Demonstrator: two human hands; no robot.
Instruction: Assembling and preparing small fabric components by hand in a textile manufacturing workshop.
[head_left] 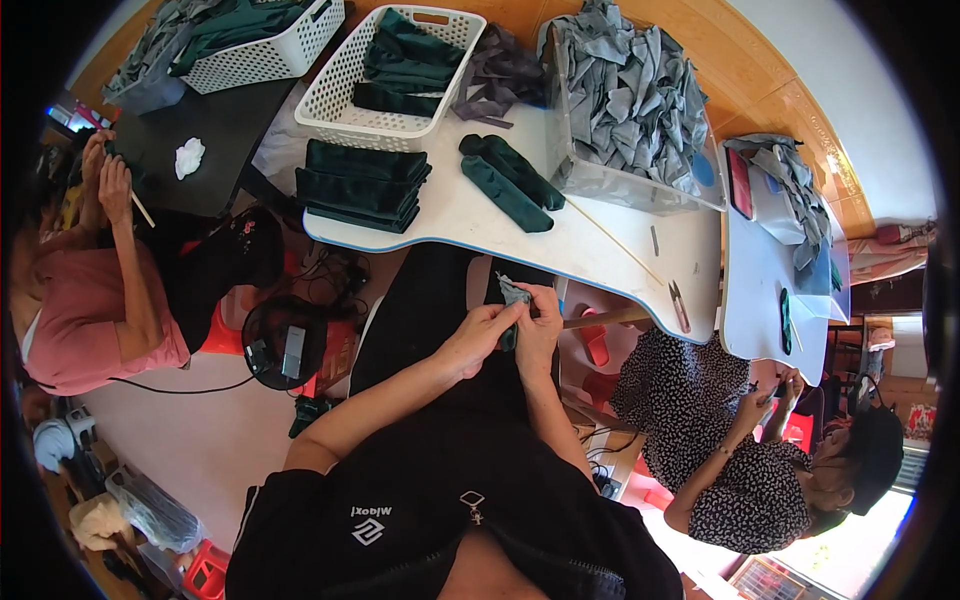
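Over my lap, below the table's front edge, both my hands pinch one small grey and dark green fabric piece (513,291). My left hand (480,332) grips it from the left, thumb and fingers together. On its other side my right hand (540,325) has its fingers closed on the same cloth. Grey cloth sticks up above the fingertips, and a dark green part hangs below them; the rest is hidden by my hands. Ahead on the table lie two dark green velvet strips (510,185), with a thin wooden stick (612,238) beside them.
A stack of folded green velvet (360,190) sits before a white basket (335,75). A clear bin (610,180) holds grey pieces. Small scissors (679,306) lie near the white table's (450,225) right edge. Co-workers sit at left (100,300) and right (745,490); a black fan (285,342) stands left.
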